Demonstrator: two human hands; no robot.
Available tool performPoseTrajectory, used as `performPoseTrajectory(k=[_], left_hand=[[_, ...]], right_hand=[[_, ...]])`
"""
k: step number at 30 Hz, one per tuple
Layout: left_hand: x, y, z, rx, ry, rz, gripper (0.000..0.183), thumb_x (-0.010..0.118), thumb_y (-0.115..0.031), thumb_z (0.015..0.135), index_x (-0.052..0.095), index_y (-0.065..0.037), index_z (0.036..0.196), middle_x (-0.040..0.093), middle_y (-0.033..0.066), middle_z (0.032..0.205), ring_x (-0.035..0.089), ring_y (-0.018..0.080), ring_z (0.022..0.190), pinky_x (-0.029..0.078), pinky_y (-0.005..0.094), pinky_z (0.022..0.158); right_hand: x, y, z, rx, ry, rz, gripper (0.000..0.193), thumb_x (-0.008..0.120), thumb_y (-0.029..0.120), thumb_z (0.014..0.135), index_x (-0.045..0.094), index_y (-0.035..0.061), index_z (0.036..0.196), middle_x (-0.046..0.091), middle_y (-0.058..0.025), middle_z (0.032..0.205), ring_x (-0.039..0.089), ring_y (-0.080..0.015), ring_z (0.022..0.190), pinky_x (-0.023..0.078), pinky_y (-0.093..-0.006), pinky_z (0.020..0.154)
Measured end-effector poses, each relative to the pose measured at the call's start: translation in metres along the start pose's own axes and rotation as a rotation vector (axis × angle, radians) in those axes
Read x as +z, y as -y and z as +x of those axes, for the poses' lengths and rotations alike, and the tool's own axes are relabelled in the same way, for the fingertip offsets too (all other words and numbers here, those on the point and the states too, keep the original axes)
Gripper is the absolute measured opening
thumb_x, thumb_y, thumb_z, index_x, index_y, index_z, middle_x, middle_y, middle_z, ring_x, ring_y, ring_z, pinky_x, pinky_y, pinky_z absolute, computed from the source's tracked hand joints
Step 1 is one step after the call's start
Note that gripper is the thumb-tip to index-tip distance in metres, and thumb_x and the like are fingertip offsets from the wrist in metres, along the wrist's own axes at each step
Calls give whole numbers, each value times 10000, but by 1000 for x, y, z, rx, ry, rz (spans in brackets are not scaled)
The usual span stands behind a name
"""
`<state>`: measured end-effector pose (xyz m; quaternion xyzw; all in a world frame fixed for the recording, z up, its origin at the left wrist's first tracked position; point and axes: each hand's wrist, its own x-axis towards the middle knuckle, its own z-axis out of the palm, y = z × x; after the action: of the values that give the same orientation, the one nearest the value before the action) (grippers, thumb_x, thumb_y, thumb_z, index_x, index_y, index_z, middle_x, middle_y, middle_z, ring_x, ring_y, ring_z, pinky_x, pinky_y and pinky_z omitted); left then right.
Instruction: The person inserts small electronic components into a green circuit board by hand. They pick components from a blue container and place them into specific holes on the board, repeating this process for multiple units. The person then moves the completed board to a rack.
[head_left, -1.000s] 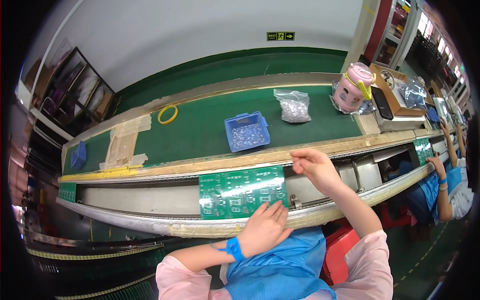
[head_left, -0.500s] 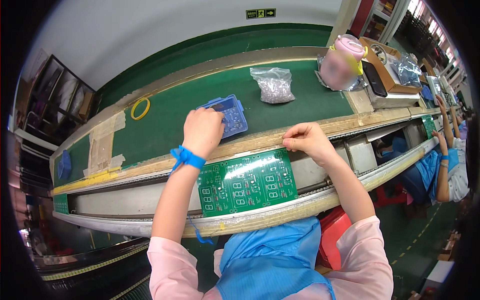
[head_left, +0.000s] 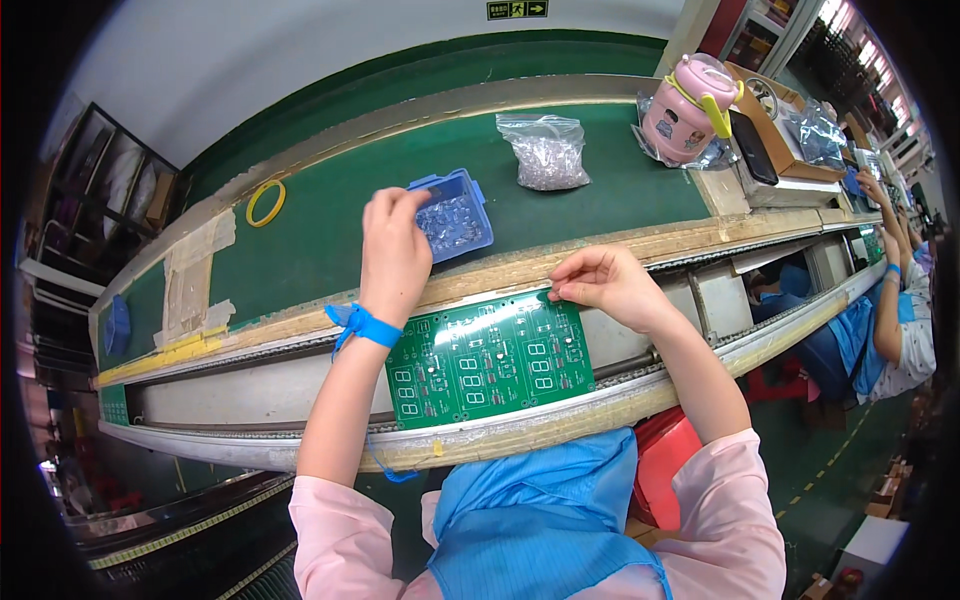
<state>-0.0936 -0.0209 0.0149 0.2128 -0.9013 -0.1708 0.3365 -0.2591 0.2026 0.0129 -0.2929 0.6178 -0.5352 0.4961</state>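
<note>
A green circuit board (head_left: 490, 361) with white printed outlines and several small parts lies across the conveyor rails in front of me. Over the board's far right corner is my right hand (head_left: 606, 286), thumb and forefinger pinched together; anything between them is too small to make out. My left hand (head_left: 396, 248), wearing a blue wrist strap (head_left: 365, 325), hovers at the left side of a blue plastic bin (head_left: 466, 222). Its fingers are drawn together, and what they may hold cannot be seen. Small clear and metallic components fill the bottom of that bin.
Behind the bin lie a zip bag of small parts (head_left: 550, 160) and a yellow tape ring (head_left: 266, 203). A pink jug (head_left: 686, 115), a dark phone (head_left: 752, 147) and a cardboard box (head_left: 800, 150) stand at right. A co-worker's arm (head_left: 888, 300) reaches over the line further right.
My left hand has drawn back leftward out of the bin, baring more of its contents. My right hand has shifted slightly left over the board's far edge. The whole view has tilted a little.
</note>
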Motion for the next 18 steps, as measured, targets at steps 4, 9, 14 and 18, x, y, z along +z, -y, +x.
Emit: performPoseTrajectory(k=[4, 9, 14, 18], left_hand=[[-5, 5, -11, -154, -83, -120, 438, 546, -15, 852, 487, -16, 1286, 475, 185, 1286, 473, 337, 1209, 380, 388, 1035], [-12, -12, -30, -60, -160, -93, 429, 566, -32, 850, 499, -22, 1274, 470, 171, 1341, 430, 340, 1274, 329, 418, 1074], [-10, -10, -19, 47, -35, 69, 225, 577, -30, 842, 641, -33, 1058, 621, 108, 1138, 475, 345, 1207, 369, 445, 1027], [-7, 0, 0, 109, 153, 328, 149, 654, -98, 808, 713, -71, 942, 685, 49, 987, 535, 301, 1106, 408, 453, 944]], right_hand=[[0, -4, 3, -81, -19, -69, 211, 662, -43, 845, 630, -12, 1052, 681, -82, 954, 664, -140, 908, 554, -265, 805], [4, -4, 2, -76, -5, -62, 206, 643, -48, 855, 625, -34, 1059, 667, -79, 954, 643, -128, 910, 533, -254, 827], [11, -12, 4, -157, 19, -137, 205, 619, -71, 868, 600, -28, 1067, 646, -80, 983, 640, -132, 927, 537, -255, 831], [16, -12, 2, -259, 0, -299, 207, 600, -90, 871, 592, -41, 1072, 616, -74, 982, 624, -126, 917, 527, -245, 811]])
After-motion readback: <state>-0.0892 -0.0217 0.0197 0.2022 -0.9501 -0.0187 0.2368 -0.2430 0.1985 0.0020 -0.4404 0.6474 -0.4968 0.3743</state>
